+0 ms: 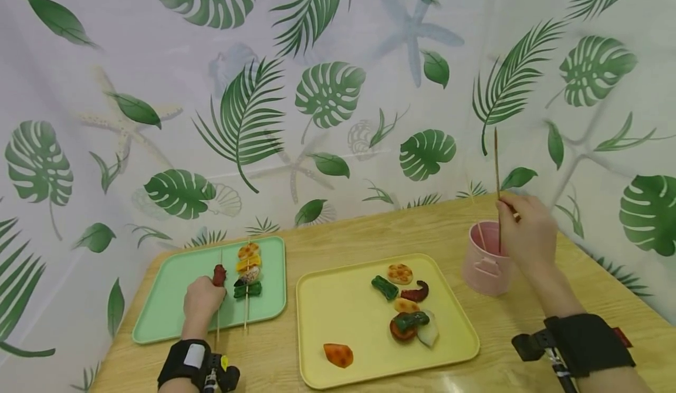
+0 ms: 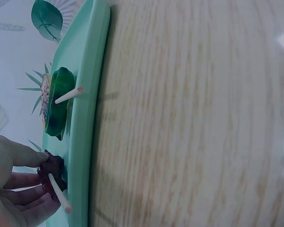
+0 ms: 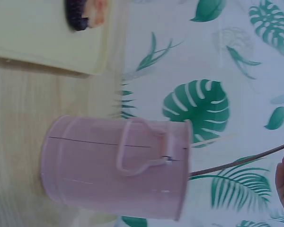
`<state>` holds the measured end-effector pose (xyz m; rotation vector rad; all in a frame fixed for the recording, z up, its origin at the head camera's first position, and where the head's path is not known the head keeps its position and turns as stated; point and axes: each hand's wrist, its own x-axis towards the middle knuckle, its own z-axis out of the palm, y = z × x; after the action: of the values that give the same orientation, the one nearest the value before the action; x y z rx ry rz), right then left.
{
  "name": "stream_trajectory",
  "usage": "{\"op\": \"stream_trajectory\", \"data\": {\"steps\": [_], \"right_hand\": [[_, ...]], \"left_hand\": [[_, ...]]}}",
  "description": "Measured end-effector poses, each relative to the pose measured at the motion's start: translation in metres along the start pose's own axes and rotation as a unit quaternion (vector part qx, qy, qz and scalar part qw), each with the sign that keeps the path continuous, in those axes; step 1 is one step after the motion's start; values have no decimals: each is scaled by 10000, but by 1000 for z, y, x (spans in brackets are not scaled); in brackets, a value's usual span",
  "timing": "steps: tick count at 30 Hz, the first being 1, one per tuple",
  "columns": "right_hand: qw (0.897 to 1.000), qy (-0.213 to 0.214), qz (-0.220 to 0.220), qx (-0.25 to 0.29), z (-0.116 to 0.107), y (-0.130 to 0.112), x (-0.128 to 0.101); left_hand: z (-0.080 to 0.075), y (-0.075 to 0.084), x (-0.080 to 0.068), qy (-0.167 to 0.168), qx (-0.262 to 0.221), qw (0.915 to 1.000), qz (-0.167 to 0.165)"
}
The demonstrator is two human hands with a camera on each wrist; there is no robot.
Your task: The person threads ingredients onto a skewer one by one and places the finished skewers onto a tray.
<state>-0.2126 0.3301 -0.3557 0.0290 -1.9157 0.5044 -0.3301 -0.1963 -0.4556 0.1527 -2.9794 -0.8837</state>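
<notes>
My left hand (image 1: pixel 204 300) grips a skewer of dark red toy food (image 1: pixel 219 275) over the green tray (image 1: pixel 166 293). In the left wrist view, its fingers pinch the dark red piece (image 2: pixel 52 170) with the pale stick end poking out. Beside it on the tray lies another skewer with toy green pepper (image 1: pixel 248 289) and several other pieces. My right hand (image 1: pixel 530 237) pinches a long thin brown stick (image 1: pixel 497 164), nearly upright, its lower end inside the pink bucket (image 1: pixel 486 273). The stick's tip is hidden by the bucket wall.
A yellow tray (image 1: pixel 343 299) in the middle carries several loose toy foods, including an orange-red wedge (image 1: pixel 338 355) near the front. A pale thin stick (image 1: pixel 482 236) leans in the bucket. Behind the wooden table (image 1: pixel 338 243) hangs a leaf-patterned curtain (image 1: pixel 338 164).
</notes>
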Motion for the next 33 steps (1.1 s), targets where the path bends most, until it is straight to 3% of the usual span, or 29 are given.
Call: {"op": "stream_trajectory", "data": {"steps": [5,9,15,18,22,25,28,31,33], "right_hand": [[9984,460,-106,302,-12,-16,10],[9962,645,-325,489,-24,-31,12],[9868,1179,-654,893,-34,-55,6],[9810,1426,-696,1118,-38,-67,1],[9791,1364,-685,1345,-43,-80,-12],[9803,1248,-640,1390,-47,-83,-24],[9837,1014,-646,1340,-48,-81,-37],[9855,590,-652,1450,-47,-78,-50],[9852,292,-632,1565,-46,-77,-58]], "left_hand": [[-3,-2,-3,58,-17,10000,28],[-8,0,-5,333,26,9994,125],[-15,17,-15,660,-86,9972,356],[-15,31,-24,577,-392,9955,648],[-8,55,-43,233,-585,9882,1398],[4,75,-64,-247,-344,9757,2149],[20,93,-86,-992,-108,9538,2832],[36,104,-104,-1710,24,9291,3280],[46,107,-113,-1975,224,9162,3479]]}}
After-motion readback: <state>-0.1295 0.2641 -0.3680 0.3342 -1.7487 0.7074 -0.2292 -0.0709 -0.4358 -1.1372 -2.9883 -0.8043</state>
